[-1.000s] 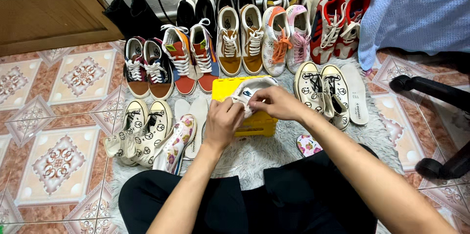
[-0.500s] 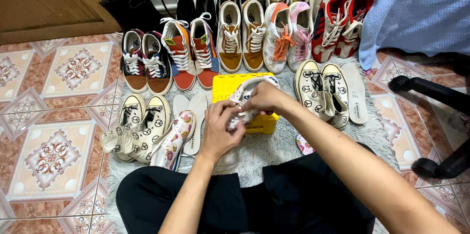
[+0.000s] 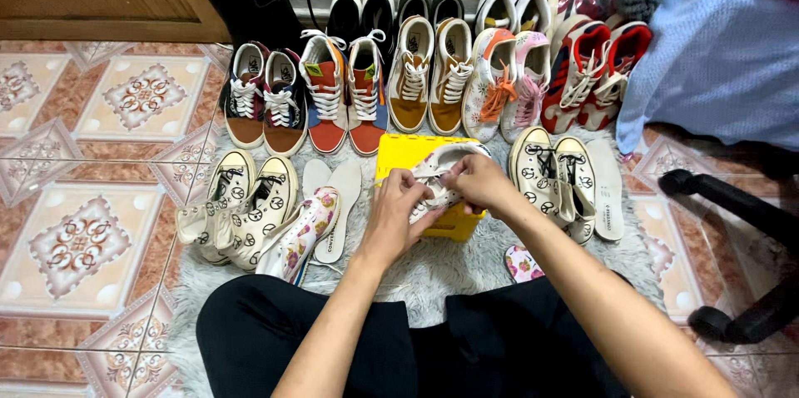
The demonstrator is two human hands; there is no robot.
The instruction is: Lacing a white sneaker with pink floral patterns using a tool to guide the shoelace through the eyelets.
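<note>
Above the yellow box (image 3: 420, 156) on the grey rug (image 3: 466, 261), both hands hold a white sneaker (image 3: 437, 166). The left hand (image 3: 398, 216) pinches its near side with curled fingers, and the right hand (image 3: 476, 182) closes over its top, fingers pressed on the laces. Just right of them stands a cream pair of high-tops (image 3: 551, 175) beside a loose insole (image 3: 606, 190). To the left lie a floral shoe (image 3: 301, 230) and another cream pair (image 3: 237, 211).
</note>
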